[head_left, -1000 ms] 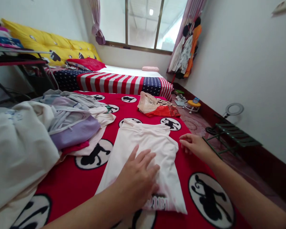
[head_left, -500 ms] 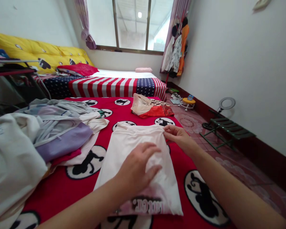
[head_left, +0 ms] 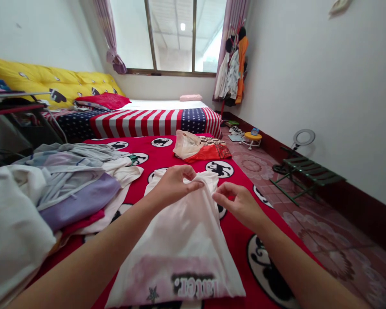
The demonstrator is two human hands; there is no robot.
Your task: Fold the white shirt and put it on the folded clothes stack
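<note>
A white T-shirt (head_left: 183, 240) with pink and black print at its near hem lies folded lengthwise on a red blanket (head_left: 234, 227) with black-and-white cartoon circles. My left hand (head_left: 173, 182) pinches the shirt's far edge and lifts it off the blanket. My right hand (head_left: 236, 201) pinches the same edge just to the right. Both forearms reach in from the bottom of the view.
A heap of unfolded clothes (head_left: 61, 180) in white, grey and lilac covers the blanket's left side. A small folded stack (head_left: 201, 150) lies farther on. Beyond is a flag-patterned bed (head_left: 148, 120). A green folding stool (head_left: 304, 171) stands on the floor at right.
My left hand left the shirt's middle and moved to its far edge. My right hand came in from the blanket's side to that edge. Both now pinch and lift it.
</note>
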